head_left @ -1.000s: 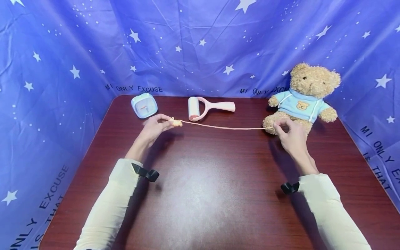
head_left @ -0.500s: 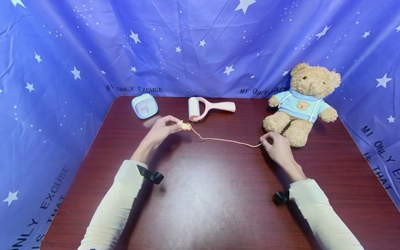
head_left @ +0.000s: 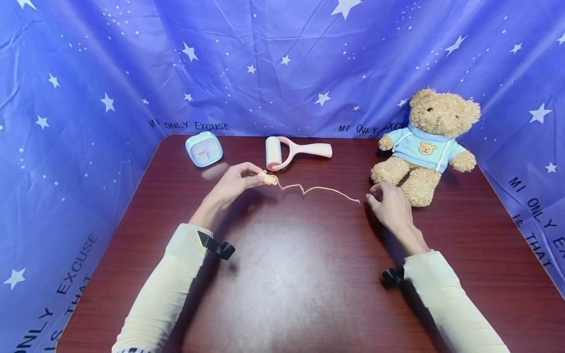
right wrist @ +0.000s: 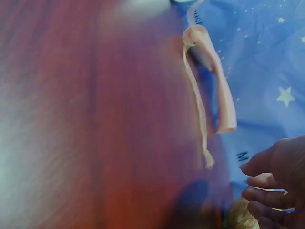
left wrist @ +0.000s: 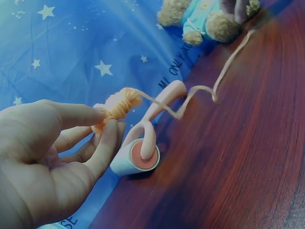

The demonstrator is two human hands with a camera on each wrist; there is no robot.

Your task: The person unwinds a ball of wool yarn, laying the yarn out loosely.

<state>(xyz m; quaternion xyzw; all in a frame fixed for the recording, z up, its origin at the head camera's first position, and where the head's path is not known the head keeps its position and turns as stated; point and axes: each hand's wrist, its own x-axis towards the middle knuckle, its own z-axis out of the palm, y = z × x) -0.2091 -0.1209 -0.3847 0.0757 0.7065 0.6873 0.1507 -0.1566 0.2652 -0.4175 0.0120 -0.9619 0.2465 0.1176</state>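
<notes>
A small wound bundle of peach yarn (head_left: 269,179) is pinched between the thumb and fingers of my left hand (head_left: 228,186). The left wrist view shows the yarn bundle (left wrist: 123,105) at the fingertips, wound in several turns. From it a loose, kinked strand (head_left: 330,189) trails rightward. Its free end is just short of my right hand (head_left: 392,206), which has its fingers loosely bent and holds nothing. In the right wrist view, the yarn end (right wrist: 208,161) hangs apart from the right hand's fingers (right wrist: 264,182).
Behind the yarn, a pink-handled lint roller (head_left: 312,150) lies on the dark wood table (head_left: 282,274). A light blue alarm clock (head_left: 204,150) stands at the back left. The teddy bear (head_left: 425,132) in a blue shirt sits back right, beyond my right hand. A starry blue curtain (head_left: 282,88) surrounds the table.
The strand was stretched almost straight between both hands and now hangs slack and wavy. My right hand came left and nearer, then let go of the yarn end. My left hand shifted right with the bundle.
</notes>
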